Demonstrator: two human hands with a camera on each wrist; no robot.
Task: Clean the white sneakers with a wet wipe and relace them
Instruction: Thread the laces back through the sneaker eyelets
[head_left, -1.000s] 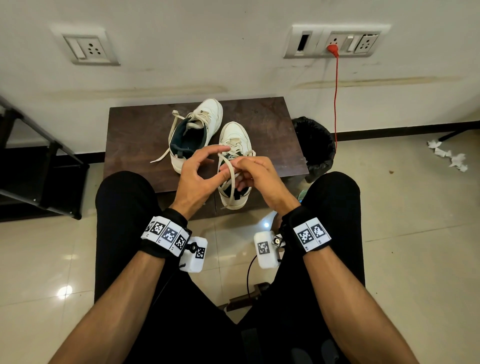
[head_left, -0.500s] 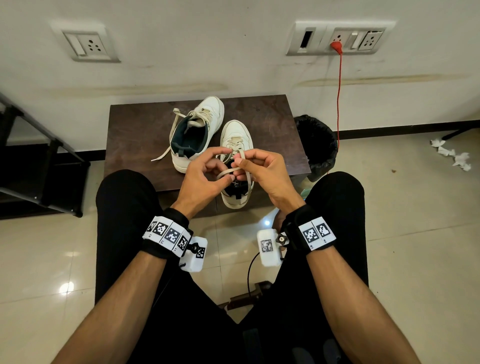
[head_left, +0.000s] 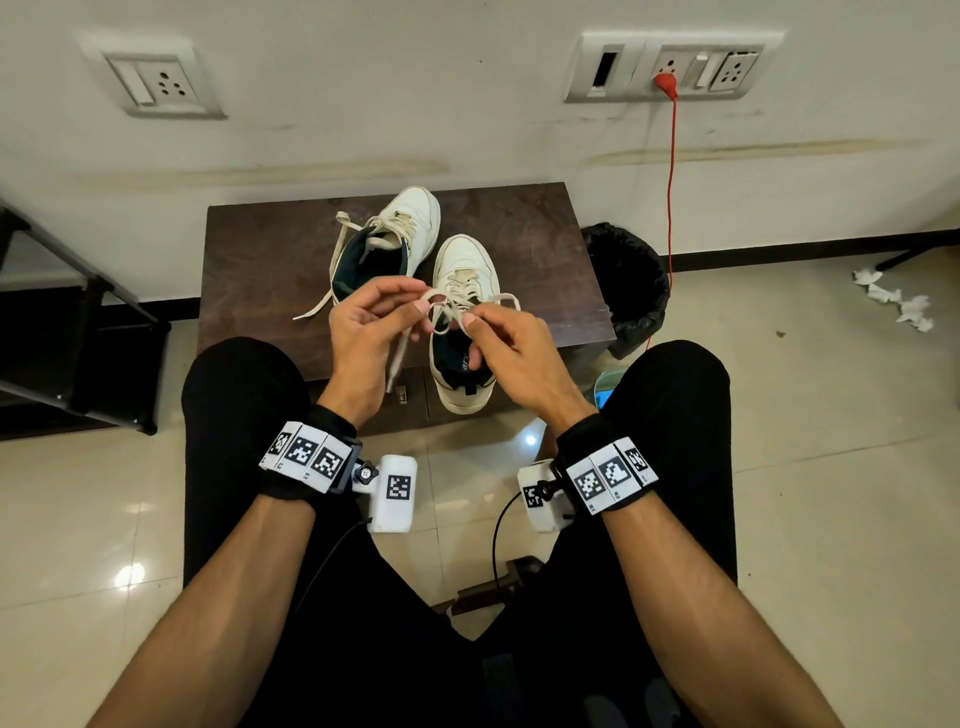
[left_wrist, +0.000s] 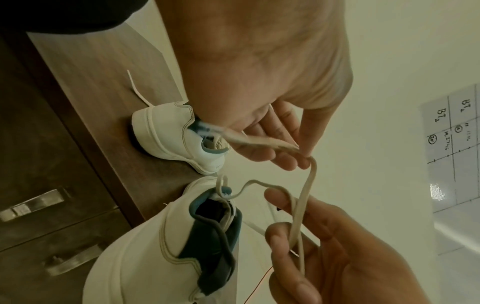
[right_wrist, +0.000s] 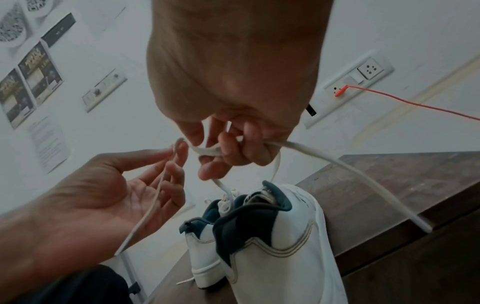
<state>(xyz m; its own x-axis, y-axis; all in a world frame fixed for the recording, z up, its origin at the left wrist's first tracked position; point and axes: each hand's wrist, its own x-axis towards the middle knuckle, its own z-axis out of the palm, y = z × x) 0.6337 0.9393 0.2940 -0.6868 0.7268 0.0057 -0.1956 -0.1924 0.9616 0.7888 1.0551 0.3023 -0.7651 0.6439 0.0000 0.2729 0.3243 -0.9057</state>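
Note:
Two white sneakers stand on a dark brown low table (head_left: 260, 260). The far sneaker (head_left: 400, 234) has loose laces. Both hands work above the near sneaker (head_left: 462, 374). My left hand (head_left: 423, 306) pinches one strand of its cream shoelace (head_left: 447, 306) between thumb and forefinger, and the loose end hangs past the palm. My right hand (head_left: 470, 325) pinches the other strand. In the left wrist view the left hand (left_wrist: 302, 159) holds a bend of shoelace (left_wrist: 309, 185) that runs down into the right hand (left_wrist: 285, 228). In the right wrist view the right hand (right_wrist: 221, 156) grips the shoelace (right_wrist: 337, 162) above the near sneaker (right_wrist: 280, 246).
A black-lined bin (head_left: 628, 280) stands right of the table, with a red cable (head_left: 670, 208) running down from a wall socket. Crumpled white wipes (head_left: 898, 304) lie on the tiled floor at right. A black rack (head_left: 78, 338) stands at left. My knees flank the table's front.
The hands have drawn slightly apart above the near sneaker, pulling the lace strands out between them. A loose end now hangs below the left hand.

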